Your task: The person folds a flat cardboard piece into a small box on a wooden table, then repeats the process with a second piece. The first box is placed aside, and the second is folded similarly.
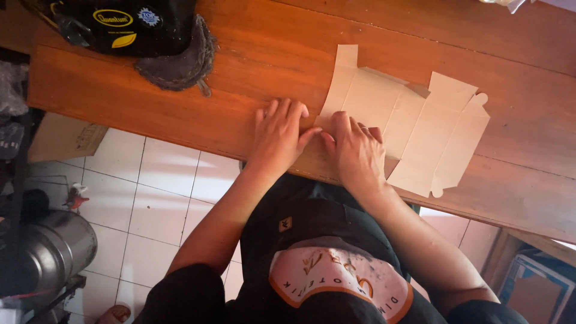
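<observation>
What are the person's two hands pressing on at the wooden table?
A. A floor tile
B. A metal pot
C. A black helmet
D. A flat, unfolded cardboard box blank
D. The left hand and the right hand both rest at the near end of the flat cardboard box blank, which lies spread out on the wooden table.

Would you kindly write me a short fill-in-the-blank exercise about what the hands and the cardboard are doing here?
1. Both hands press on a flat, unfolded ____ box blank.
2. The blank lies on a ____ table.
3. The left hand rests mostly on the ____, beside the blank's edge.
4. The right hand lies ____ the blank.

Missing words: cardboard; wooden; table; on
</observation>
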